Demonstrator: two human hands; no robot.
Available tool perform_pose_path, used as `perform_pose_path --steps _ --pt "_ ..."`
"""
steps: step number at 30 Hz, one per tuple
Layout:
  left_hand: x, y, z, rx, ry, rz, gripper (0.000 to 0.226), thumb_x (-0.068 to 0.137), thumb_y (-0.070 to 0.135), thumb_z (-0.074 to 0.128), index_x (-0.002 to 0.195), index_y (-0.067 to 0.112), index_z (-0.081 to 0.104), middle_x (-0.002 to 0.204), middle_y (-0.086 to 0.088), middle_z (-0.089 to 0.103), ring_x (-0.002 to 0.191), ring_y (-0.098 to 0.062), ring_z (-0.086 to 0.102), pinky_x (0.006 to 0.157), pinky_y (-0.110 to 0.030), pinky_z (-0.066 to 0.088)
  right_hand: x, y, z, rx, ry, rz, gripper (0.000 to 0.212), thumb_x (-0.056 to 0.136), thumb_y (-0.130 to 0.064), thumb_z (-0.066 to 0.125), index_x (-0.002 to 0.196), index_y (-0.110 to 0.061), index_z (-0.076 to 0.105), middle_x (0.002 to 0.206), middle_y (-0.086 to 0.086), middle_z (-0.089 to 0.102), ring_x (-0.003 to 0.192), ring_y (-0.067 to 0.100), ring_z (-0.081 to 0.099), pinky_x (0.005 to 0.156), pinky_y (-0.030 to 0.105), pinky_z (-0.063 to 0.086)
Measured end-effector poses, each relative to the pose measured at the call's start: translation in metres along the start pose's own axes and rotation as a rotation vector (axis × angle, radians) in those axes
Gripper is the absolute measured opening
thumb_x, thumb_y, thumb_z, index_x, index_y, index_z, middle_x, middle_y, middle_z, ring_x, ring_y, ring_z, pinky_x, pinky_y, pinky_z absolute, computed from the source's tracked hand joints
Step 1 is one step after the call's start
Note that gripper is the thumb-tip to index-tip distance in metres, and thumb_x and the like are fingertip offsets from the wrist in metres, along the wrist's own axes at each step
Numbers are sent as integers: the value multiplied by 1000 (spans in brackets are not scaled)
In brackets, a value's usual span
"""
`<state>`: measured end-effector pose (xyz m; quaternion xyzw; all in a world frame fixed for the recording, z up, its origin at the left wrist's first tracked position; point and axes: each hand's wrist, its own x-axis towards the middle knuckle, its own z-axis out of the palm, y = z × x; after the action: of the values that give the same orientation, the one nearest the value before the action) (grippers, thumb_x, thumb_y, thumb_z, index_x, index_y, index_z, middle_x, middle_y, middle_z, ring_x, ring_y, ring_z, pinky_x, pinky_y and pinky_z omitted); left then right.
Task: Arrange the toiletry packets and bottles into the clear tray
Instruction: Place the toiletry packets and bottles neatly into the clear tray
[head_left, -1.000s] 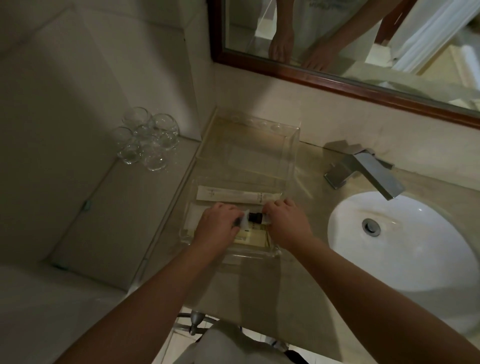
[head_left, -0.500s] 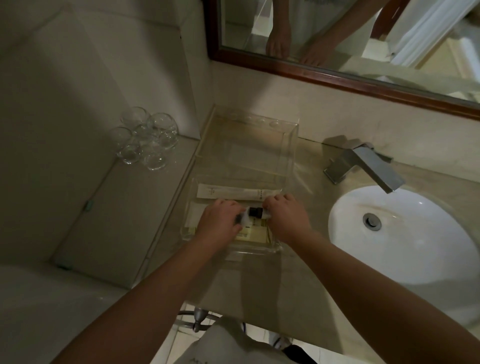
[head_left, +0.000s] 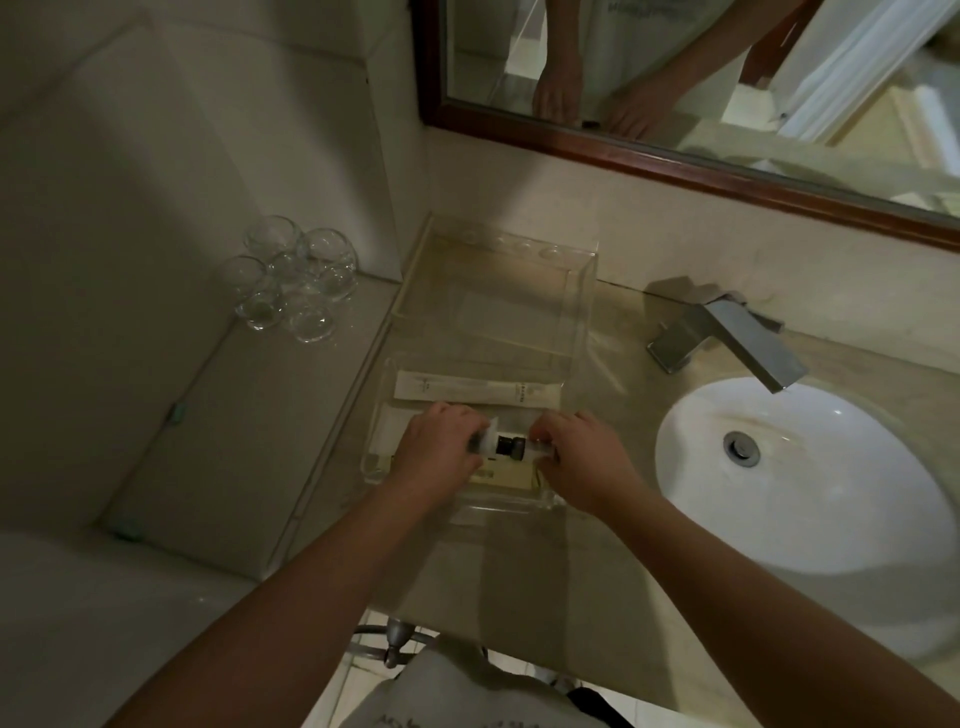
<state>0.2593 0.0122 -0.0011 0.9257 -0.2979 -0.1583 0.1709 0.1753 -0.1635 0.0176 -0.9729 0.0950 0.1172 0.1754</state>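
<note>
Hands at frame centre | left hand (head_left: 439, 449) and right hand (head_left: 582, 457) each pinching a small bottle (head_left: 506, 448), caps meeting, over clear tray (head_left: 376, 462) | advice: lay them flat beside long packet (head_left: 475, 391), parallel.

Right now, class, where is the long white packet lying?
In the head view, the long white packet lies flat inside the clear tray, just beyond the left hand and right hand, left of the faucet.
</note>
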Motion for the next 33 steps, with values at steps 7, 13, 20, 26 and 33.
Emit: perform_pose_path --steps 7,13,20,26,33 --pt "-2 -2 2 10 -3 -7 47 78 28 70 122 30 56 125 9 58 115 -15 47 98 -34 40 -20 5 3 -51 -166 -29 35 89 -36 59 124 -35 55 125 -6 60 114 16 48 96 36 46" --pt "-3 -1 1 13 -1 -26 47 78 28 70 123 31 56 124 9 59 114 -15 47 97 -34 39 -16 6 4 -66 -159 -49 37 88 -36 58 125 -36 56 123 -7 62 109 16 47 87 34 45" --pt "-5 0 1 5 -4 -27 49 78 30 70 124 31 55 129 9 56 118 -15 45 100 -35 37 -12 7 3 -75 -175 -48 33 88 -39 58 120 -35 57 121 -4 62 109 18 47 84 33 42" --pt "-8 4 4 -18 11 -14 52 79 31 68 128 30 52 131 10 54 120 -13 43 103 -36 36 -10 8 3 -121 -170 -64 32 89 -42 57 119 -34 57 119 -4 63 108 19 50 89 36 43" --pt "-5 2 4 -2 -9 -15 52 78 30 70 127 30 53 130 9 55 119 -15 43 102 -35 35 -8 9 3 -146 -145 -81 31 90 -42 52 119 -32 57 116 -3 64 106 19 51 90 37 40"
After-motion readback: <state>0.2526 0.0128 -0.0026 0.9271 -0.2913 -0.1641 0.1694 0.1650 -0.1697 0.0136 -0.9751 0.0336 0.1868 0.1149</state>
